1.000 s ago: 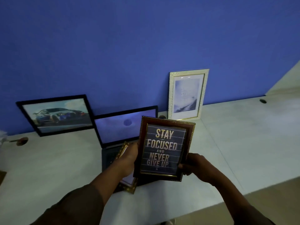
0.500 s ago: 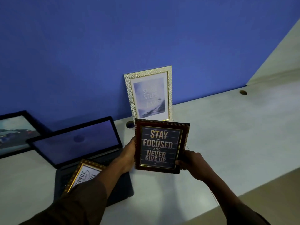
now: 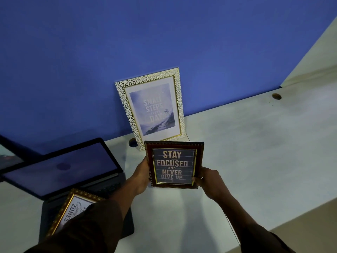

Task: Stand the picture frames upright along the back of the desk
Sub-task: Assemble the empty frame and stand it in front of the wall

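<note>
The dark red frame (image 3: 174, 164) with the words "STAY FOCUSED AND NEVER GIVE UP" is held upright above the desk (image 3: 255, 152), facing the person. The left hand (image 3: 141, 175) grips its left edge and the right hand (image 3: 209, 179) grips its lower right corner; the fingers of both hands are closed around the frame. Just behind it a white frame (image 3: 151, 108) stands at the back of the desk and leans on the blue wall (image 3: 164, 33). To the left is an open laptop (image 3: 60, 168). A gold frame (image 3: 73, 209) lies on its keyboard, partly hidden by the left sleeve (image 3: 82, 230). At the far left edge, part of a black frame (image 3: 7, 154) leans on the wall.
</note>
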A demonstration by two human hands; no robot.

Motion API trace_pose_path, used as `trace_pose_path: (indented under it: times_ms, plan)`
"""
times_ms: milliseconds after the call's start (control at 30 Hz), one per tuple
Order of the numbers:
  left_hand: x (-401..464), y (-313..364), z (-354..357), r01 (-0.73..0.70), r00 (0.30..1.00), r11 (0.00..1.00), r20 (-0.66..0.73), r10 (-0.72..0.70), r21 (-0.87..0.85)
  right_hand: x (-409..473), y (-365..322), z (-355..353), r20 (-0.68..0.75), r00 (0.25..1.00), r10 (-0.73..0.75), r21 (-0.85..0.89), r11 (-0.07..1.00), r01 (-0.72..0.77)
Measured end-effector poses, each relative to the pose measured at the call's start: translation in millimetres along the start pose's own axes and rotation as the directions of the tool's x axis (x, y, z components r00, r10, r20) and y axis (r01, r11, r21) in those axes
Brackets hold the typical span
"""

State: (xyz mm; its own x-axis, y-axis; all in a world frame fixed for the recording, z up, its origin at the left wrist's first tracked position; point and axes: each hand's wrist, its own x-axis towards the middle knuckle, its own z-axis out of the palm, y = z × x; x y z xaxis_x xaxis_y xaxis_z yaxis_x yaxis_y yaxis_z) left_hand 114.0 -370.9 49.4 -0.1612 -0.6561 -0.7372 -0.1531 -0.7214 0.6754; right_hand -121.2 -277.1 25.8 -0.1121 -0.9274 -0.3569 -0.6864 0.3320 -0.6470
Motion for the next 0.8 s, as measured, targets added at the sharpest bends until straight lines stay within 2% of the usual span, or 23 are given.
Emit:
trace_pose_path:
  times_ms: [233,367,567,800]
  plan:
    - [16,-22,-1,0.029,0.999,0.996,0.025,-0.031,0.079,9,16,11,0.042,0.998,0.053,0.009,0.999,-0.053]
    - [19,-29,1,0.034,0.999,0.999,-0.01,-0.034,0.037,9,15,13,0.039,0.998,0.047,0.025,0.999,-0.048]
    - [19,-40,3,0.032,0.99,0.999,-0.134,-0.035,-0.024,2,15,19,0.04,0.997,0.065,0.045,0.997,-0.066]
    - [12,-52,-3,0.013,0.99,0.997,-0.142,-0.023,-0.072,-11,12,29,-0.044,0.991,0.13,0.093,0.988,-0.125]
